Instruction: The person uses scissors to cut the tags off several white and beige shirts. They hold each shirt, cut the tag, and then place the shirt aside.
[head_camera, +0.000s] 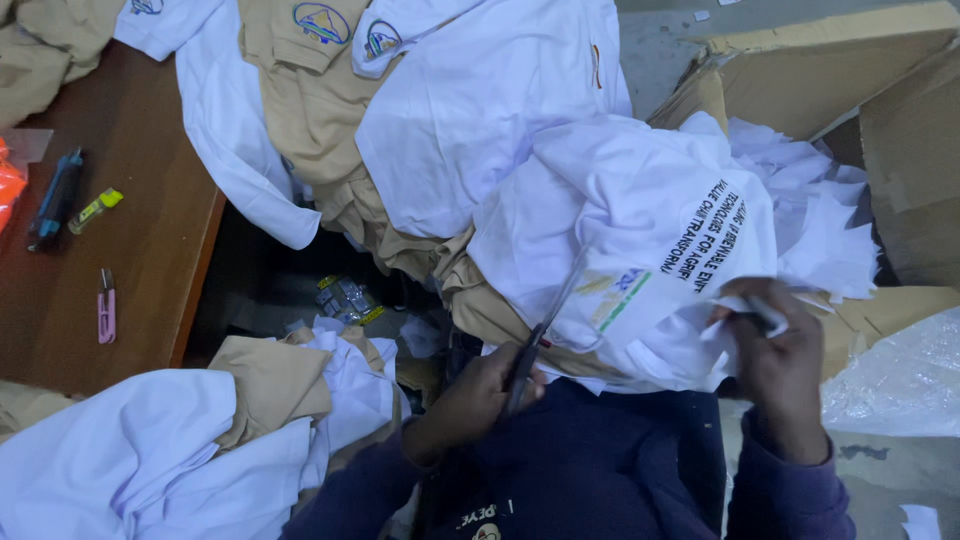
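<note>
Two hands are seen at six o'clock. Scissors (540, 335) are held closed-fisted in the left hand (475, 400), blades pointing to one o'clock, tips lost against the white garment (640, 220). A fold of that garment is pinched in the right hand (780, 365) at four o'clock. The cardboard box (830, 70) is cut off at two o'clock. Small tools on the tabletop (130, 260) at nine o'clock are hard to identify.

Dim light; a brown wooden table (150, 230) left, grey concrete floor (655, 45) beyond
</note>
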